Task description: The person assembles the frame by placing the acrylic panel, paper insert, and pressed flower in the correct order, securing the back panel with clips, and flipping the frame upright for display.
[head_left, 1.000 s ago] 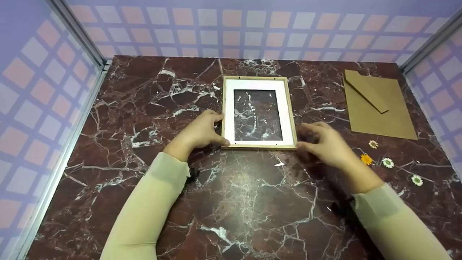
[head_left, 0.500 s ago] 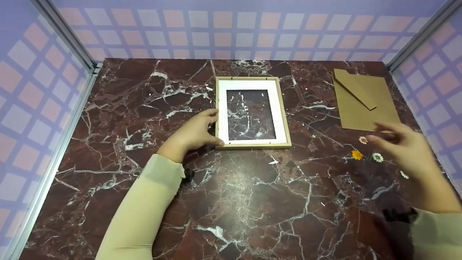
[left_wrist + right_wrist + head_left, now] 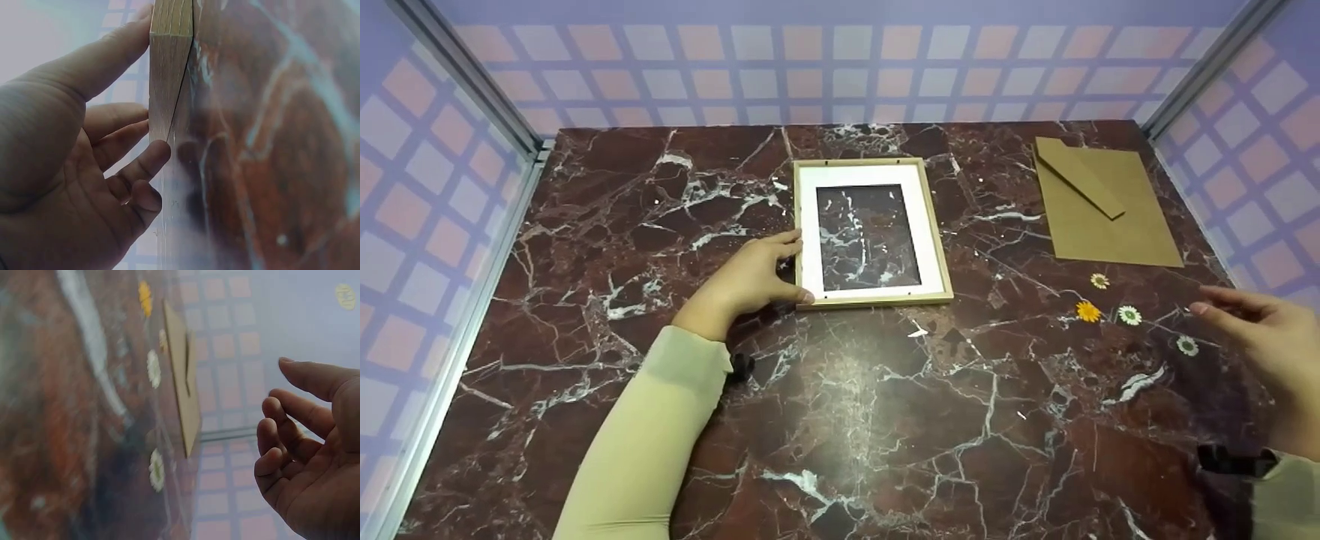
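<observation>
A light wooden picture frame point(image 3: 936, 232) with a white mat lies flat, dark marble showing through its middle. Its lower left corner is touched by my left hand point(image 3: 746, 281), thumb at the corner and fingers against the left side. In the left wrist view, the hand point(image 3: 73, 152) rests its fingertips on the wooden edge point(image 3: 170, 62). Empty, with loosely bent fingers, my right hand point(image 3: 1271, 337) hovers right of several small flowers: an orange one point(image 3: 1087, 311), white ones point(image 3: 1129, 315) and a smaller pale one point(image 3: 1099, 280). The right wrist view shows that hand point(image 3: 315, 444) holding nothing.
A brown paper envelope point(image 3: 1117, 232) lies at the back right, behind the flowers, its narrow flap on top. Checkered walls point(image 3: 802, 75) stand around the back and sides of the dark red marble table point(image 3: 840, 420).
My right hand has let go of the frame's right side and moved far right, passing over the flowers. My left hand has stayed at the frame. The head view has shifted slightly.
</observation>
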Available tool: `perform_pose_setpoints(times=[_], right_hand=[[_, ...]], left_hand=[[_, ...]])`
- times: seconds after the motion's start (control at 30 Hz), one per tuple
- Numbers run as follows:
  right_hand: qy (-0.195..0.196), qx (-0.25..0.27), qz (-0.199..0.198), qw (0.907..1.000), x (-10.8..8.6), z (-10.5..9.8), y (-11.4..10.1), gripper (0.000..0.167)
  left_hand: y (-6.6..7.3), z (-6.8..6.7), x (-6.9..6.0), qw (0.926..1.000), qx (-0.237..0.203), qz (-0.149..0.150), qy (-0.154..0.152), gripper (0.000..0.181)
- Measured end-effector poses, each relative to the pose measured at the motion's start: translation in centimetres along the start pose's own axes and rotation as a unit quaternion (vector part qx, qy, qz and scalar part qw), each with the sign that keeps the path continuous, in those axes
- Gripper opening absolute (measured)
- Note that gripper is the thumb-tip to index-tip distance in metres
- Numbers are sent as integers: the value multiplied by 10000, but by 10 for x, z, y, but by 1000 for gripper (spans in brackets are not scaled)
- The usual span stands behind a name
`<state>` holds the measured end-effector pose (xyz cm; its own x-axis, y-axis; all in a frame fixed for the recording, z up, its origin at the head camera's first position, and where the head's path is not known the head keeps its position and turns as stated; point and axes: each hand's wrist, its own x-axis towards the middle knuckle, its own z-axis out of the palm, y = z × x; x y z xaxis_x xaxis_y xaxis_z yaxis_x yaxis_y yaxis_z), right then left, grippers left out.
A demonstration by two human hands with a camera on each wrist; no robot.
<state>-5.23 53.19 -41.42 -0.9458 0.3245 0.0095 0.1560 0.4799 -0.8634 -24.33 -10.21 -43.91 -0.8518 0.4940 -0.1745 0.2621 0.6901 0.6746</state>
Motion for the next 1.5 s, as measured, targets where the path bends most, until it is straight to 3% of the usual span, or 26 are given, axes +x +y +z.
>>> perform_pose_setpoints(times=[0.07, 0.17, 0.4, 0.57, 0.83, 1.5], right_hand=[[-185, -876, 191, 9958, -2, -5, 4, 32], [-308, -1534, 327, 9871, -5, -12, 12, 16], [-477, -1686, 529, 9831, -6, -21, 33, 15], [-700, -1888, 464, 9784, 0, -23, 41, 38], [-951, -3049, 3, 9476, 12, -23, 47, 36], [-954, -3088, -6, 9463, 12, -22, 51, 31]], left_hand=[[-1, 0, 0, 10000, -3, -24, 9, 101], [0, 0, -1, 10000, -30, -55, 14, 102], [-2, 0, -1, 10000, 5, -49, -31, 103], [-5, -1, -1, 9999, 45, -101, 5, 103], [-6, 0, -2, 9999, 27, -160, 0, 103], [-4, -1, -1, 9997, 138, -144, -109, 105]])
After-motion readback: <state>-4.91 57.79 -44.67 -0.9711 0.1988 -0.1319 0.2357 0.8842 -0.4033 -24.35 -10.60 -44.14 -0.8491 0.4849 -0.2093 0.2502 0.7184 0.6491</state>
